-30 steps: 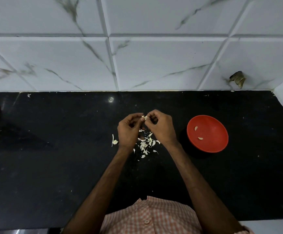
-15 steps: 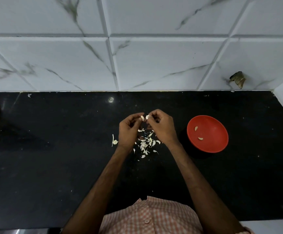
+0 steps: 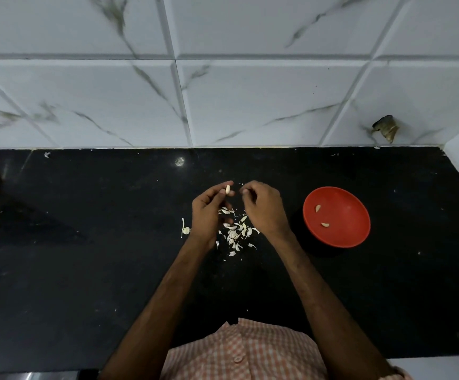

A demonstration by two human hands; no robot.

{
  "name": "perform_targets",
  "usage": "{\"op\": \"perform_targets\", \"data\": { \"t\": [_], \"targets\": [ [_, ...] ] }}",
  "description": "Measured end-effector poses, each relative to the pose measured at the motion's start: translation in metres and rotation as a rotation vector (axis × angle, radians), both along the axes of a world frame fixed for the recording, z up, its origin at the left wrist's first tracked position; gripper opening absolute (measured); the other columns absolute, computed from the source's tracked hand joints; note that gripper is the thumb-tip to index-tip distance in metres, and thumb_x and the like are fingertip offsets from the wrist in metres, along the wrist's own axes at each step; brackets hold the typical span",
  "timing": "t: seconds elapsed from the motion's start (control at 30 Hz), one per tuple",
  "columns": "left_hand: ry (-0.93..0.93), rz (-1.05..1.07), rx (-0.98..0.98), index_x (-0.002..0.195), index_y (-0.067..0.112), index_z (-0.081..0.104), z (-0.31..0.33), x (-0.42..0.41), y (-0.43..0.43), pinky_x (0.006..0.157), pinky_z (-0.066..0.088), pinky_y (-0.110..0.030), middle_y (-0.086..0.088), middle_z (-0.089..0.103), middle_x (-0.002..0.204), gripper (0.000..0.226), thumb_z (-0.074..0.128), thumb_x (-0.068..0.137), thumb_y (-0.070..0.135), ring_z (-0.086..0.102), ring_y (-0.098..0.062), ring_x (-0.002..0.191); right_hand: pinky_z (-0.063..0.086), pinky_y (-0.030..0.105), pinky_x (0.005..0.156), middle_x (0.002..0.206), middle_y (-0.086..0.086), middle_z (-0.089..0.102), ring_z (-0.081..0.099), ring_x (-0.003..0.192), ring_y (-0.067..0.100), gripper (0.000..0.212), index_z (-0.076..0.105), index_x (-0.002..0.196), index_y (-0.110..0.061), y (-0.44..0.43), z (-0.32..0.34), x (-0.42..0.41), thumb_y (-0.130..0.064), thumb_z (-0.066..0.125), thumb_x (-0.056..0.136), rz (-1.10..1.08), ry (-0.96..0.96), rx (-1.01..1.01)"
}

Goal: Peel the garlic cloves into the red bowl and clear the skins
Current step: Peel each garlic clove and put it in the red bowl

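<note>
Black stone counter point(image 3: 85, 270) meets a white marble-veined tiled wall point(image 3: 250, 105); two hands work at its middle.
The left hand point(image 3: 209, 212) pinches one pale garlic clove point(image 3: 228, 189). The right hand point(image 3: 264, 207) hangs just beside it with fingers curled; whether they hold a scrap cannot be told. One round red plastic bowl point(image 3: 354, 231), short of the right side wall, holds two peeled cloves point(image 3: 318, 208). One pile of white papery skins point(image 3: 236, 234) lies under the hands, and bare counter opens leftward.

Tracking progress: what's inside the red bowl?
Two peeled cloves lie apart inside the red bowl; whole interior shows, nothing covered. A third clove sits in the grip of the left hand.
</note>
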State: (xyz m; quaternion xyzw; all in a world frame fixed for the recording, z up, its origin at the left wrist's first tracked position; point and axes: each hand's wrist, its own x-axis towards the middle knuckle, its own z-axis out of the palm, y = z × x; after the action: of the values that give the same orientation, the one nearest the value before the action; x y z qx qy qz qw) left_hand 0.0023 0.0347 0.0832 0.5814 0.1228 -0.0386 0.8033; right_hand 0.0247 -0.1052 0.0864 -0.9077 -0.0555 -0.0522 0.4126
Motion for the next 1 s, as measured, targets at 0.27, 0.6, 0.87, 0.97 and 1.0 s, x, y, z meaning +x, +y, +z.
{"op": "perform_targets", "data": {
  "t": [0.27,0.6,0.87,0.97,1.0],
  "targets": [
    [-0.074,0.025,0.105,0.111,0.001,0.068,-0.0021,-0.0005,-0.0017,0.048,0.054,-0.031,-0.018,0.071,0.092,0.016,0.059,0.099,0.008,0.066,-0.026,0.078,0.053,0.021,0.068,0.084,-0.004,0.068,0.063,0.074,0.007,0.004,0.069,0.086,-0.011,0.0097,0.0075,-0.0004,-0.014,0.069,0.088,-0.005,-0.111,0.106],
    [-0.157,0.056,0.257,0.104,0.006,0.070,-0.0029,-0.0023,-0.0049,0.057,0.060,-0.052,-0.017,0.073,0.087,0.010,0.065,0.096,0.007,0.072,-0.040,0.079,0.049,0.015,0.060,0.076,-0.005,0.067,0.064,0.066,0.007,0.007,0.069,0.081,-0.010,0.0097,0.0078,-0.0011,-0.013,0.074,0.085,-0.036,-0.086,0.162],
    [-0.179,0.055,0.383,0.105,0.004,0.072,-0.0047,-0.0009,-0.0034,0.046,0.057,-0.035,-0.007,0.074,0.082,0.012,0.065,0.095,0.006,0.072,-0.025,0.068,0.051,0.015,0.059,0.071,-0.006,0.068,0.066,0.063,0.006,0.005,0.073,0.082,-0.008,0.0088,0.0057,0.0006,-0.010,0.078,0.083,-0.028,-0.047,0.202],
    [-0.165,0.034,0.330,0.107,0.002,0.072,-0.0069,-0.0012,-0.0010,0.044,0.054,-0.028,-0.011,0.073,0.083,0.014,0.063,0.096,0.005,0.070,-0.016,0.070,0.053,0.017,0.059,0.072,-0.005,0.069,0.065,0.062,0.007,0.008,0.072,0.082,-0.008,0.0079,0.0038,0.0007,-0.013,0.078,0.083,-0.023,-0.035,0.202],
    [-0.152,0.029,0.302,0.107,0.002,0.072,-0.0068,-0.0012,-0.0009,0.043,0.053,-0.027,-0.012,0.073,0.084,0.015,0.062,0.097,0.005,0.069,-0.015,0.071,0.052,0.017,0.058,0.072,-0.005,0.068,0.065,0.062,0.006,0.008,0.072,0.083,-0.009,0.0082,0.0037,0.0005,-0.014,0.078,0.084,-0.029,-0.024,0.203]
  ]
}}
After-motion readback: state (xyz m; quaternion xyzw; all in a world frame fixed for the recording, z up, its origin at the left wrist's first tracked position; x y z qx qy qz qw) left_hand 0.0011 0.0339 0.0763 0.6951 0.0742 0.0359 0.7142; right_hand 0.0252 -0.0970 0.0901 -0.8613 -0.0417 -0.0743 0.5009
